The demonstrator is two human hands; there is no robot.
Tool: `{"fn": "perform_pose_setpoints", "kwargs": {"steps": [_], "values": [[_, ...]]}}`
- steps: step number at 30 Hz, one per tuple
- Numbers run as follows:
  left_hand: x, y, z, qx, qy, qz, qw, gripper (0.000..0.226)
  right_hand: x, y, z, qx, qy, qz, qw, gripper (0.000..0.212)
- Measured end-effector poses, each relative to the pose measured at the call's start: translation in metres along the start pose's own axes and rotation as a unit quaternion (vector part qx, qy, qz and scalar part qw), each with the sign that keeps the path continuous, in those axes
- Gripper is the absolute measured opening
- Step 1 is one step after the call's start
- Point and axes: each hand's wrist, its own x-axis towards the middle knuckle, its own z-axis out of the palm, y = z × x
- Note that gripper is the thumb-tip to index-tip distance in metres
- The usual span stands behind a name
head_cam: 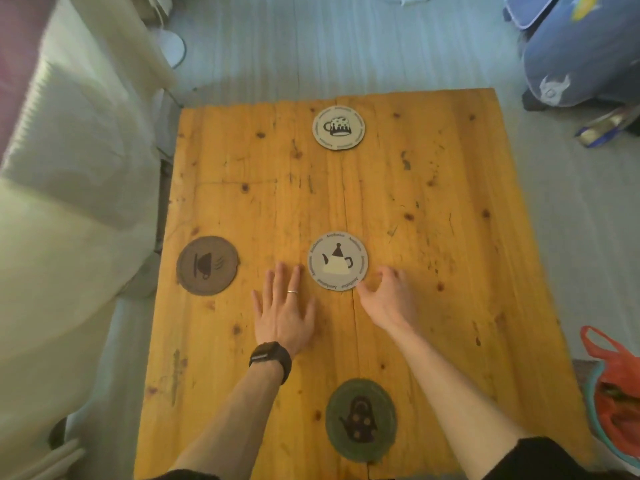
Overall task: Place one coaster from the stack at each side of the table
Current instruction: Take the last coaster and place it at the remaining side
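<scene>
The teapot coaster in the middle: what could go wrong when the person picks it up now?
The teapot coaster lies flat on the table, so the right hand at its edge may slide it instead of lifting. The right side has no coaster yet; a careless placement near that edge could drop it.

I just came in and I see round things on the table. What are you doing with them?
A person is setting out coasters on a wooden table. One sits at the far side, a brown one at the left side, a green one at the near side. The right side has none yet. The last coaster lies in the middle, and the right hand curls at its edge. The left hand rests flat beside it.
</scene>
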Motion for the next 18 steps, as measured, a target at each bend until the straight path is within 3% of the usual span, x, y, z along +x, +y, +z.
{"fn": "perform_pose_setpoints", "kwargs": {"steps": [6,10,14,18], "values": [[0.002,-0.016,0.014,0.025,-0.002,0.02,0.999,0.069,0.016,-0.025,0.018,-0.024,0.08,-0.008,0.996,0.073],[0.005,-0.014,0.016,0.035,-0.011,0.013,0.999,0.07,0.019,-0.036,0.018,0.032,0.073,0.033,0.996,0.06],[0.006,-0.016,0.012,0.029,-0.042,0.018,0.999,0.071,0.011,-0.046,0.016,0.045,0.052,0.009,0.998,0.035],[0.007,-0.009,-0.001,0.028,-0.09,0.01,0.996,0.073,-0.018,-0.019,0.001,0.213,-0.005,0.085,0.973,0.031]]}}
